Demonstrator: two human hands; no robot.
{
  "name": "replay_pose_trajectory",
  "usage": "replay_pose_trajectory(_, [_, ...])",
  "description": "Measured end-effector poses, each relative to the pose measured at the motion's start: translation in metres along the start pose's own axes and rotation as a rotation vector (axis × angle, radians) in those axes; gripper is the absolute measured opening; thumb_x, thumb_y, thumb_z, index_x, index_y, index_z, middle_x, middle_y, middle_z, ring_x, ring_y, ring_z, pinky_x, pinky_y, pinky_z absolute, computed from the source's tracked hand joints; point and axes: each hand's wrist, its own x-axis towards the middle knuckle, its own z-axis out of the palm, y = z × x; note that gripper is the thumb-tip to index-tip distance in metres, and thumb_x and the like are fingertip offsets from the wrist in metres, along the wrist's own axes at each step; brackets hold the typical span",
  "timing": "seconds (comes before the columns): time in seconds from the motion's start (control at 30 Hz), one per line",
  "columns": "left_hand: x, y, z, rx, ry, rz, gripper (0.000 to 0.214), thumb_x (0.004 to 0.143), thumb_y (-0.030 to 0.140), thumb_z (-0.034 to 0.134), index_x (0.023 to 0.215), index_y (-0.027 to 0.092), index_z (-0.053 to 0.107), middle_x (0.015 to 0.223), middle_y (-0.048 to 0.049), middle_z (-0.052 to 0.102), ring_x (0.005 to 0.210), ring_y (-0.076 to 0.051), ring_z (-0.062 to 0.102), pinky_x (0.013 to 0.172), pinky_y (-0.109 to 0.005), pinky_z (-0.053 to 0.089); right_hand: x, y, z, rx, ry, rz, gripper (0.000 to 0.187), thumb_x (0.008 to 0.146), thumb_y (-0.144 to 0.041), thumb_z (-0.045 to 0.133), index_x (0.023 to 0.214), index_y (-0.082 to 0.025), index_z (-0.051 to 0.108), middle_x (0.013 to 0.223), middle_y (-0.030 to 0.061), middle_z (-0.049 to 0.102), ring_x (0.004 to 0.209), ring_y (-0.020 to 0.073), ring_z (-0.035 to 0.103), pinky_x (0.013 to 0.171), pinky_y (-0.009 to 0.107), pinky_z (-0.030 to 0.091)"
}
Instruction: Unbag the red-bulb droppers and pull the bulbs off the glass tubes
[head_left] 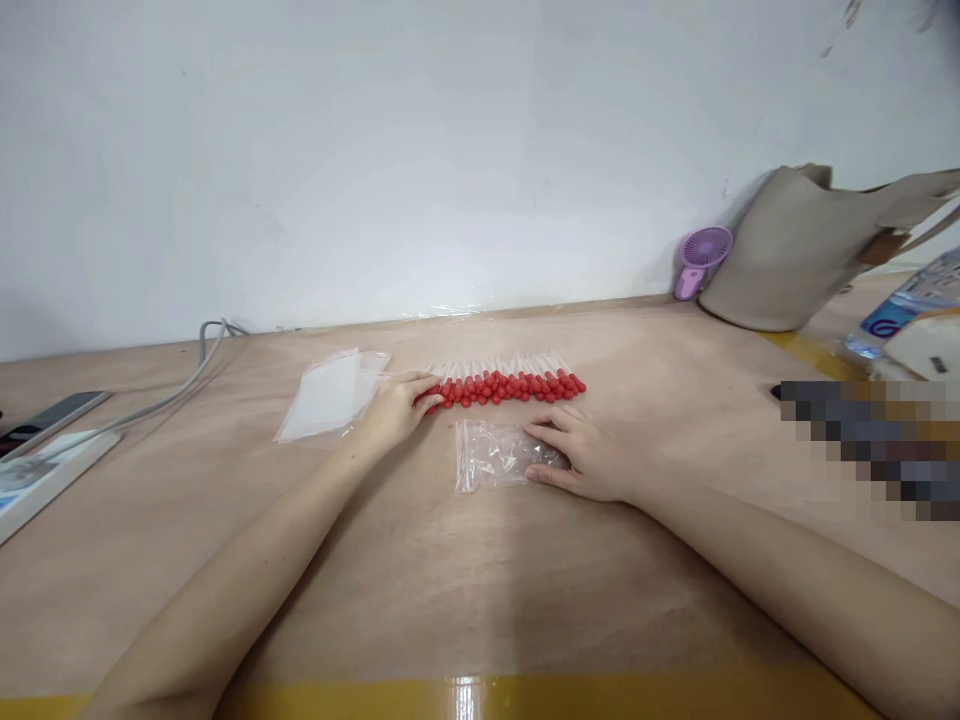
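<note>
Well, a row of little sticks with red tips (506,385) lies on the wooden table (450,590), near the middle and a bit toward the wall. The sticks lie side by side, touching, with the red ends all facing the person. They look very light and thin, and I think they would roll or scatter if bumped. The thin clear part may bend, so the soft red end looks like the best place to pinch one.

The left hand (394,410) is at the left end of the row. Its fingers curl onto the last red tips, but I cannot tell if they grip one.

Just in front of the row lies a small clear bag (491,455). It looks crinkly and slippery. The right hand (589,455) lies flat on its right side, fingers spread out, pressing it down.

A pile of clear bags (330,395) sits just left of the left hand. Far off to the right stand a purple fan (701,258) and a beige bag (795,255).
</note>
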Motion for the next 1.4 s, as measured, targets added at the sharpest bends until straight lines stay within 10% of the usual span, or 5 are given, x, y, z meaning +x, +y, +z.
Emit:
replay_pose_trajectory(0.2, [-0.014,0.008,-0.012,0.071,0.026,-0.008,0.061,0.076,0.049,0.057,0.126,0.015,0.045,0.133,-0.0143,0.041,0.124,-0.027,0.037,0.101,-0.043,0.033,0.001,0.000,-0.001,0.006,-0.004,0.001,0.047,0.081,-0.051,0.050,0.113,-0.018,0.055,0.107,0.0110,0.054,0.096,0.0234,0.049,0.085,0.042,0.042])
replay_pose_trajectory(0.33, [-0.037,0.037,-0.018,-0.007,0.066,0.119,0.043,0.086,0.038,0.047,0.126,0.021,0.046,0.130,-0.0091,0.045,0.125,-0.022,0.037,0.104,-0.040,0.032,0.001,0.001,-0.002,0.016,0.001,-0.008,0.048,0.080,-0.051,0.050,0.115,-0.018,0.055,0.108,0.0115,0.054,0.097,0.0241,0.049,0.085,0.042,0.042])
replay_pose_trajectory(0.77, [-0.068,0.066,-0.011,-0.007,-0.574,0.231,0.053,0.092,0.042,0.030,0.140,0.030,0.012,0.147,-0.0050,0.015,0.136,-0.023,0.011,0.109,-0.051,0.008,-0.001,0.002,-0.004,-0.018,-0.129,-0.071,0.055,0.082,-0.056,0.044,0.128,-0.024,0.046,0.125,0.0093,0.051,0.113,0.0242,0.047,0.096,0.044,0.034])
replay_pose_trajectory(1.07, [-0.068,0.062,-0.013,-0.078,-0.577,0.196,0.055,0.090,0.040,0.036,0.140,0.029,0.015,0.147,-0.0050,0.015,0.136,-0.024,0.009,0.108,-0.052,0.004,-0.004,0.008,-0.010,-0.088,-0.255,-0.104,0.069,0.080,-0.063,0.040,0.137,-0.025,0.031,0.135,0.0123,0.040,0.123,0.0285,0.036,0.099,0.049,0.028])
replay_pose_trajectory(1.4, [-0.057,0.061,0.010,-0.578,-0.242,-0.256,0.057,0.063,0.029,0.073,0.114,0.018,0.051,0.110,-0.0088,0.057,0.099,-0.020,0.054,0.085,-0.035,0.044,-0.002,-0.006,-0.005,0.043,-0.208,-0.103,0.065,0.080,-0.059,0.045,0.133,-0.024,0.037,0.130,0.0131,0.042,0.117,0.0278,0.038,0.096,0.049,0.031])
